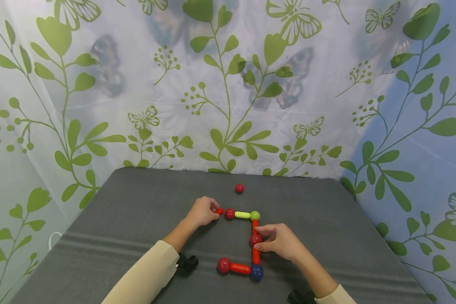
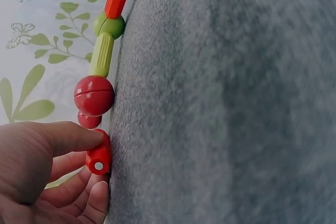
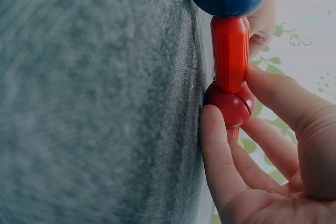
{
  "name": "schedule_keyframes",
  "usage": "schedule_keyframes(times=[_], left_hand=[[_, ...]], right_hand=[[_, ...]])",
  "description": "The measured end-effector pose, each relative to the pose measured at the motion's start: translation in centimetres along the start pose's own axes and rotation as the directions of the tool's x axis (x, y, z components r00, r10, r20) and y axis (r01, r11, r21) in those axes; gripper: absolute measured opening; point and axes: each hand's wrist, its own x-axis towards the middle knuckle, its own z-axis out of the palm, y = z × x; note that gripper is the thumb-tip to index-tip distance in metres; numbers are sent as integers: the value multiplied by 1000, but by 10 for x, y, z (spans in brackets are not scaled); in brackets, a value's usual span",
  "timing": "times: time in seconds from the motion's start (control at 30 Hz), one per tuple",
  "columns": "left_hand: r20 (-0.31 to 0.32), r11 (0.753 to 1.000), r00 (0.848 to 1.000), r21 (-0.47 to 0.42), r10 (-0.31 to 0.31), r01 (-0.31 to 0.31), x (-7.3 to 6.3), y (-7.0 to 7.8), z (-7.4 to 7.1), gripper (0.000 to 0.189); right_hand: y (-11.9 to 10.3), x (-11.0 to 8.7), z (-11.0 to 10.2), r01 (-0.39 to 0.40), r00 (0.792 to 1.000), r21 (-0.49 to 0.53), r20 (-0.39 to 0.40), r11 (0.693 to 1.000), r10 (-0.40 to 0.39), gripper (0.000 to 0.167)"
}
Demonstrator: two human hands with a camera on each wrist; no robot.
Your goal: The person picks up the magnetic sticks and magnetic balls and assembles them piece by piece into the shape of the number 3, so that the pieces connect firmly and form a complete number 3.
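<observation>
My left hand [image 1: 204, 212] pinches a short red magnetic rod [image 2: 100, 153] between thumb and fingers, its end close to a red ball [image 1: 229, 213]. From that ball a yellow-green rod [image 1: 242, 215] runs to a green ball [image 1: 255, 215]. A red rod [image 1: 255, 224] leads on to the middle red ball [image 3: 229, 103], which the fingers and thumb of my right hand [image 1: 283, 241] grip. Nearer me another red rod [image 3: 230, 53] joins a blue ball [image 1: 256, 272]. From there a red rod [image 1: 240, 268] extends left to a red ball [image 1: 223, 265].
A loose red ball [image 1: 240, 188] lies farther back on the grey cloth-covered table [image 1: 156, 194]. Behind the table hangs a pale curtain [image 1: 175, 126] with green leaves and butterflies. Black wrist straps [image 1: 187, 262] show below the sleeves.
</observation>
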Motion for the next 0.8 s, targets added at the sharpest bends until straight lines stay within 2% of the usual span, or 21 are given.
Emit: schedule_keyframes(times=[0.4, 0.6, 0.8], left_hand=[[-13, 1000, 1000, -17, 24, -25, -2, -9, -10, 15], [-7, 999, 999, -28, 36, -36, -8, -14, -14, 14], [26, 993, 993, -36, 115, -114, -18, -15, -17, 15]], right_hand=[[1, 1, 0, -29, 1000, 3, -12, 1000, 29, 58], [3, 2, 1, -25, 1000, 6, -12, 1000, 25, 59], [2, 1, 1, -21, 1000, -2, -13, 1000, 21, 58]])
